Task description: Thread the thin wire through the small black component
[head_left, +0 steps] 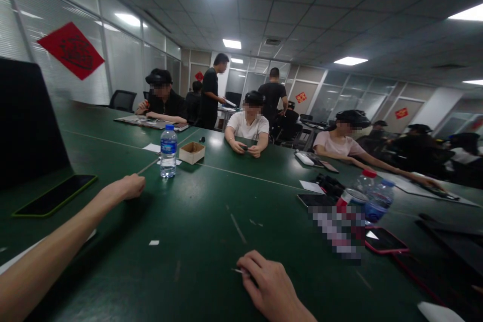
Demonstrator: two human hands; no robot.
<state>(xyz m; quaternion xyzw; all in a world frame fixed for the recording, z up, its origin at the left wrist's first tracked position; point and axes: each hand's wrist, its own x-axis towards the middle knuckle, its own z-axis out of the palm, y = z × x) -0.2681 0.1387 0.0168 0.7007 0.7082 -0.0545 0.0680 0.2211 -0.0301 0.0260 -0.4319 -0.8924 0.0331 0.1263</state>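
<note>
My left hand (128,187) reaches out over the green table (204,226), curled into a loose fist, with nothing visible in it. It is short of a water bottle with a blue cap (168,151) and a small cardboard box (191,152). My right hand (266,284) rests on the table near the front edge, fingers closed in a pinch on a small thin pale object (238,271) that I cannot name.
A phone in a green case (55,195) lies at the left before a dark screen (26,121). At the right are two bottles (372,196), a red-cased phone (385,241) and another phone (315,200). Several people sit across the table; others stand behind.
</note>
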